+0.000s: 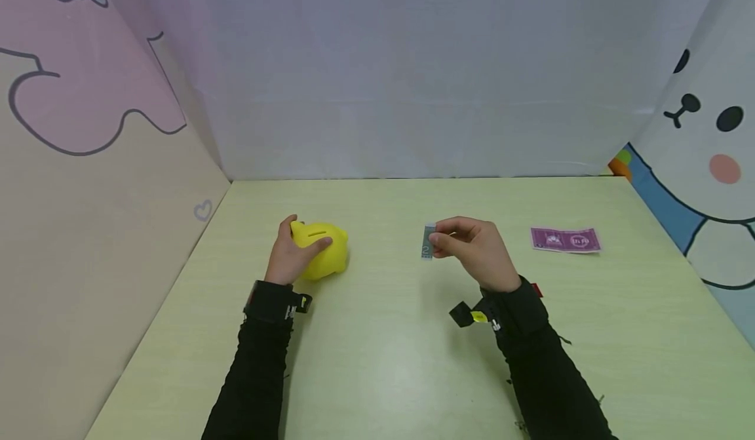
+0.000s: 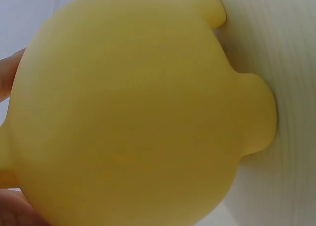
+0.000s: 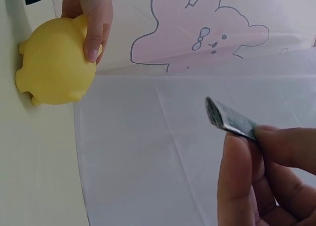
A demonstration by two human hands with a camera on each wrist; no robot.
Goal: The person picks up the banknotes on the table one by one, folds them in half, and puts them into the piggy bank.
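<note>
A yellow piggy bank (image 1: pixel 330 256) with a slot on top stands on the table at the left. My left hand (image 1: pixel 288 256) grips it from the near left, the thumb lying over its top. Its round body (image 2: pixel 128 107) fills most of the left wrist view, with two stubby feet at the tabletop and only bits of my fingers showing. Apart from it, to the right, my right hand (image 1: pixel 483 256) pinches a small folded greenish banknote (image 1: pixel 427 242) between thumb and fingers. The right wrist view shows the folded note (image 3: pixel 234 119) held up, its layered end facing the piggy bank (image 3: pixel 57 63).
A purple banknote (image 1: pixel 566 240) lies flat on the pale wooden table (image 1: pixel 377 361), right of my right hand. A white sheet (image 1: pixel 413 86) hangs behind the table's far edge. Cartoon-printed sheets stand along the left (image 1: pixel 118 197) and right (image 1: pixel 696 178) sides.
</note>
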